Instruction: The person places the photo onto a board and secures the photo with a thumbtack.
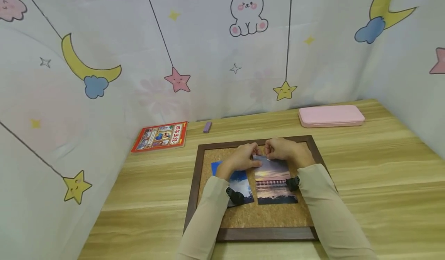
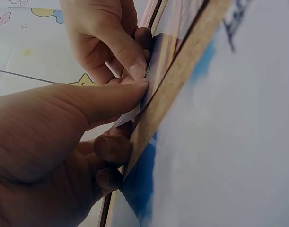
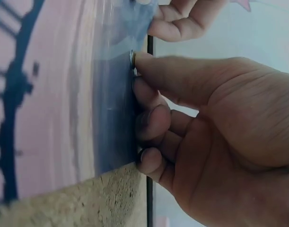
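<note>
A brown-framed cork board (image 1: 267,217) lies on the wooden table. Two photos lie on it: a blue sky photo (image 1: 243,186) on the left and a sunset photo (image 1: 274,184) on the right. Both hands meet at the sunset photo's top edge. My left hand (image 1: 243,157) pinches that edge, its thumb on the paper (image 2: 135,101) and its fingers curled on the cork (image 2: 177,80). My right hand (image 1: 283,150) pinches a small silver pin (image 3: 133,59) against the sunset photo (image 3: 64,94) with its thumb tip, its other fingers curled beside the edge.
At the back left of the table (image 1: 382,182) lies a red booklet (image 1: 160,136), with a small purple block (image 1: 207,127) beside it. A flat pink case (image 1: 331,116) lies at the back right. A printed curtain closes in the back and both sides.
</note>
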The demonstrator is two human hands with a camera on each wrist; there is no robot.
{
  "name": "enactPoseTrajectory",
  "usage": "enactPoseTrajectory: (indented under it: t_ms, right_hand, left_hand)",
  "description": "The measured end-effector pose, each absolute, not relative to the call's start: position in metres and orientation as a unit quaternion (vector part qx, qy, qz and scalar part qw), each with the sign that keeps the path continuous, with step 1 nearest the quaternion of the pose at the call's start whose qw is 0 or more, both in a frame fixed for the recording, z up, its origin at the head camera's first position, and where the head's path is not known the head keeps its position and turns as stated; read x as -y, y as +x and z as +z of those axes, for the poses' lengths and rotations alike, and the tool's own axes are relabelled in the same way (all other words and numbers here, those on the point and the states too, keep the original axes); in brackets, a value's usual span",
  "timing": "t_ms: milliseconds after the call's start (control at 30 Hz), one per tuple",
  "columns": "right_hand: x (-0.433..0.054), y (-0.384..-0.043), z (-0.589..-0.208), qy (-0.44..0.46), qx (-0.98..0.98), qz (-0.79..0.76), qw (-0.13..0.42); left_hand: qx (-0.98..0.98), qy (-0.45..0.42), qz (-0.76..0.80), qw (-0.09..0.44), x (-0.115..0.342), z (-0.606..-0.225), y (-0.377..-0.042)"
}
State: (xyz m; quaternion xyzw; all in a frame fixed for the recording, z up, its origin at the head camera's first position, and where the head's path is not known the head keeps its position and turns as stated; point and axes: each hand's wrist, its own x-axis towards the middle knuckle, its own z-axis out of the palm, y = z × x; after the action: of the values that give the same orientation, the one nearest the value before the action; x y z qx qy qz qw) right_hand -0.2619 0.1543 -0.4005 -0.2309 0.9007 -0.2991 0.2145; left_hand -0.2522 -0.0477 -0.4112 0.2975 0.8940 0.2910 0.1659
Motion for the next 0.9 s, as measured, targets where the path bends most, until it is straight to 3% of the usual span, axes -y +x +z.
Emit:
enactPoseTrajectory:
  t_ms: [200, 533, 900]
  right_hand:
    - [-0.160, -0.262, -0.410, -0.266, -0.886, -0.316, 0.210]
    - [-0.171, -0.265, -0.410, -0.275, -0.883, -0.355, 0.137]
    - [-0.172, -0.267, -0.411, -0.293, -0.860, -0.394, 0.142]
  left_hand:
    - [-0.892, 0.300, 0.297, 0.163, 0.051, -0.418, -0.249]
    - [-0.885, 0.336, 0.295, 0.129, 0.050, -0.416, -0.253]
    - [-0.861, 0.374, 0.285, 0.192, 0.060, -0.412, -0.255]
